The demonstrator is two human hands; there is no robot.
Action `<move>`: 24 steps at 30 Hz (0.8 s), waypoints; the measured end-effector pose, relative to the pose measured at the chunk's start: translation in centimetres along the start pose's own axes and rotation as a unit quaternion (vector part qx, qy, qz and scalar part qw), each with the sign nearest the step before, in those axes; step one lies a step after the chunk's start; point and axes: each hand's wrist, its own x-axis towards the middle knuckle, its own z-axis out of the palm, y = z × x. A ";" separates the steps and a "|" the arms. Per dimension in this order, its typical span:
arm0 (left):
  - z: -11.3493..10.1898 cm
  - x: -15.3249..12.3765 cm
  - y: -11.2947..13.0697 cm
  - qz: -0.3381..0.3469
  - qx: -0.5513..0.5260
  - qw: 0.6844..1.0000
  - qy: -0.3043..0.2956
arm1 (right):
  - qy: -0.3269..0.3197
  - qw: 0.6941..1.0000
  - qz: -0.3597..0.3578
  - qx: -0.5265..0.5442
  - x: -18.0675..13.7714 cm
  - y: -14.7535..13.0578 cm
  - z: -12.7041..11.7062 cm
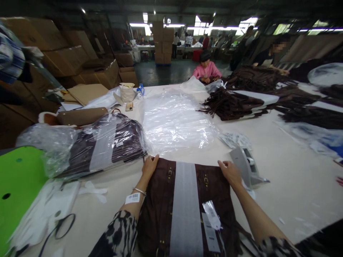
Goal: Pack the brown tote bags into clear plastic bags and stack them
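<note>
A dark brown bag (158, 200) with small brass buckles lies on the table in front of me. A pale wrapping strip (186, 207) runs down its middle, and a white hang tag (213, 216) rests on its right half. My left hand (150, 166) grips the bag's far left corner, thumb and fingers closed. At the far right corner, my right hand (229, 172) pinches the edge in the same way. A barcode sticker (133, 198) is stuck to my left forearm, just below a bracelet.
Beyond the bag lies a stack of clear plastic bags (177, 121). A plastic-wrapped brown bag (125, 137) sits to the left, and a grey tape dispenser (245, 166) to the right. Fringed brown pieces (235, 103) are piled farther back, near a person in pink (207, 69).
</note>
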 end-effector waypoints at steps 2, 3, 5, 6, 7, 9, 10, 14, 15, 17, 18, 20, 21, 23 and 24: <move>0.3 0.6 -0.1 0.020 0.006 0.999 -0.024 | -0.048 0.999 -0.010 -0.021 -0.2 -0.8 0.3; 0.4 0.6 -0.3 0.034 0.008 0.999 -0.027 | -0.060 0.998 -0.005 -0.027 -0.4 -0.9 0.6; 0.5 -0.1 -1.1 0.057 0.010 0.998 -0.028 | -0.058 0.997 -0.002 -0.049 -1.1 -0.5 1.5; 0.5 -0.6 -1.6 0.062 0.012 0.998 -0.028 | -0.050 0.996 -0.016 -0.069 -1.4 -0.1 2.0; 0.5 -1.2 -2.2 0.061 0.016 0.998 -0.029 | -0.034 0.995 -0.037 -0.091 -1.7 0.3 2.5; 0.4 -2.3 -3.0 0.048 0.031 0.998 -0.035 | 0.016 0.988 -0.083 -0.132 -2.2 0.6 3.4; 0.4 -2.6 -3.3 0.039 0.042 0.998 -0.040 | 0.038 0.983 -0.099 -0.150 -2.4 0.5 3.8; -0.2 -2.1 -3.1 0.008 0.065 0.995 -0.077 | 0.034 0.962 -0.153 -0.225 -2.5 -0.7 4.4; -0.4 -1.7 -3.0 0.004 0.063 0.993 -0.096 | 0.025 0.955 -0.170 -0.242 -2.4 -0.8 4.6; -1.0 -0.9 -2.8 0.002 0.050 0.988 -0.143 | 0.028 0.943 -0.196 -0.266 -2.2 -0.5 5.0; -1.3 -0.7 -2.8 0.004 0.040 0.985 -0.165 | 0.036 0.939 -0.206 -0.274 -2.1 -0.1 5.3; -1.9 -0.6 -2.6 0.011 0.013 0.981 -0.194 | 0.053 0.930 -0.224 -0.287 -1.6 1.2 6.2; -2.2 -0.8 -2.5 0.015 -0.002 0.980 -0.200 | 0.062 0.926 -0.232 -0.290 -1.4 1.9 6.6; -2.6 -1.5 -2.0 0.020 -0.027 0.981 -0.191 | 0.076 0.920 -0.256 -0.286 -0.8 3.2 7.4; -2.7 -1.9 -1.6 0.022 -0.032 0.984 -0.175 | 0.079 0.918 -0.269 -0.280 -0.5 3.7 7.7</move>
